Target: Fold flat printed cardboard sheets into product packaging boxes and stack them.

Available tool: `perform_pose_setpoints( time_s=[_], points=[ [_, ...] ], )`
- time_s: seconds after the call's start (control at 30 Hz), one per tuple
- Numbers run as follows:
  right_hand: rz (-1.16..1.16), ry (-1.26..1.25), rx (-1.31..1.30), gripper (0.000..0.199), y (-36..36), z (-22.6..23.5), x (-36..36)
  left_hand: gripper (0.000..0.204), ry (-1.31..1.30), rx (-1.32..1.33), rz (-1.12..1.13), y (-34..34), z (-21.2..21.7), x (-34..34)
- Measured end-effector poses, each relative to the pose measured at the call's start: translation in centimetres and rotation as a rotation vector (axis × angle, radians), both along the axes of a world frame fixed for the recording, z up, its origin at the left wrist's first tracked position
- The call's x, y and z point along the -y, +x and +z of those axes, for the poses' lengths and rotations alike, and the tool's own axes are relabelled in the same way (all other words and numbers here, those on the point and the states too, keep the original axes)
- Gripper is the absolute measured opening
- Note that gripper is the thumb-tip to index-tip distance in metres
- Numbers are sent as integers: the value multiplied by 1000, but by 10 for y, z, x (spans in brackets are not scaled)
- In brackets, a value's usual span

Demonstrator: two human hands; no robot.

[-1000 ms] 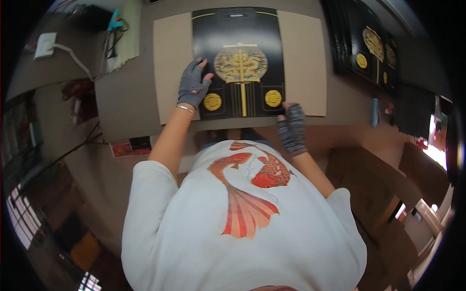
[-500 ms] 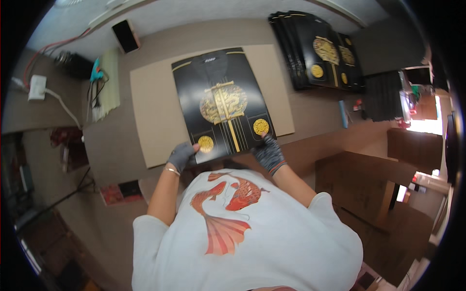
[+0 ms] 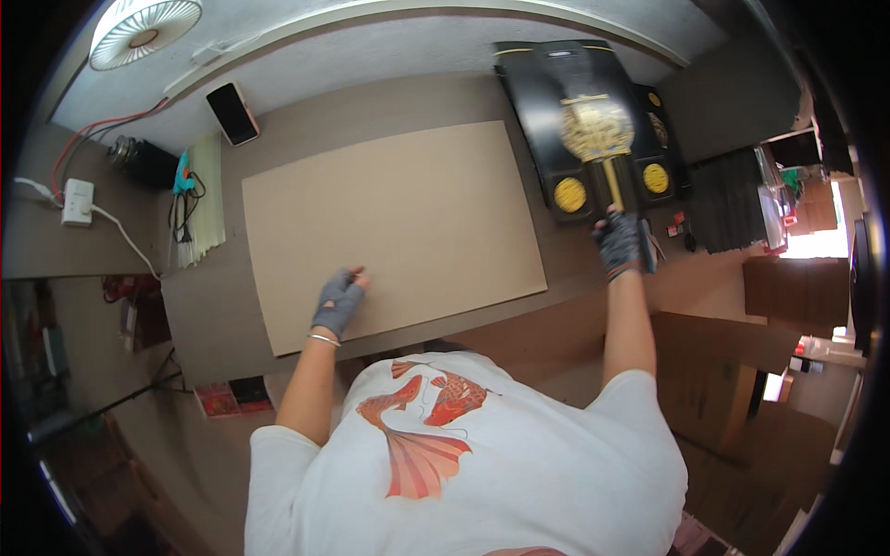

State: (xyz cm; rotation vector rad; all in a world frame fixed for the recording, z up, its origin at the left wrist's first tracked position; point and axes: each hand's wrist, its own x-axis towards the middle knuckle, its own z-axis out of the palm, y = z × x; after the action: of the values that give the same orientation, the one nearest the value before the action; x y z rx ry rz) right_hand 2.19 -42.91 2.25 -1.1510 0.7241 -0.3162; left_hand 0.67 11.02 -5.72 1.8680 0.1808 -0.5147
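Note:
At the back right, a flat black sheet with gold patterns and two yellow medallions point(image 3: 570, 83) is held at its lower edge in my right hand point(image 3: 619, 243). It lies over a pile of similar black-and-gold pieces point(image 3: 654, 120), mostly hiding them. My right hand is closed on that edge, wearing a dark speckled fingerless glove. My left hand point(image 3: 341, 301), in a grey fingerless glove, hovers over or rests on the near part of a large tan cardboard sheet point(image 3: 399, 213). Its fingers are curled, with nothing visible in them.
Along the left of the table are pale strips point(image 3: 206, 199), a turquoise-handled tool point(image 3: 183, 173), a dark jar point(image 3: 139, 159) and a white power socket point(image 3: 78, 202). A phone point(image 3: 232, 113) lies at the back, below a white fan point(image 3: 144, 35). Cardboard boxes point(image 3: 705, 371) stand right.
My right hand has carried the black sheet from the cardboard to the pile at the back right. My left hand has let go of it and stays near the cardboard's front.

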Motion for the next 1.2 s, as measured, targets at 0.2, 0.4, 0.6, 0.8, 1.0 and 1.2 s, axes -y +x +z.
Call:
perform_pose_setpoints(
  time_s=[0.2, 0.4, 0.6, 0.8, 1.0, 1.2],
  points=[
    [-97, -66, -239, 27, 61, -34, 96, 69, 1051, 145, 63, -3, 17, -89],
    [241, -726, -343, 63, 16, -84, 8, 93, 1092, -65, 378, -27, 3, -118],
    [738, -1435, -817, 92, -32, -64, -121, 92, 948, 102, 363, -37, -13, -120],
    [688, -1355, -533, 75, -35, -48, -92, 85, 1057, 190, 319, -38, 2, -114],
    [906, -508, -293, 80, -18, 18, -84, 74, 564, 135, 234, -12, 104, -109],
    [1078, -583, 126, 80, -5, 56, -125, 65, 700, 39, -204, 19, 147, -43]
  ],
)
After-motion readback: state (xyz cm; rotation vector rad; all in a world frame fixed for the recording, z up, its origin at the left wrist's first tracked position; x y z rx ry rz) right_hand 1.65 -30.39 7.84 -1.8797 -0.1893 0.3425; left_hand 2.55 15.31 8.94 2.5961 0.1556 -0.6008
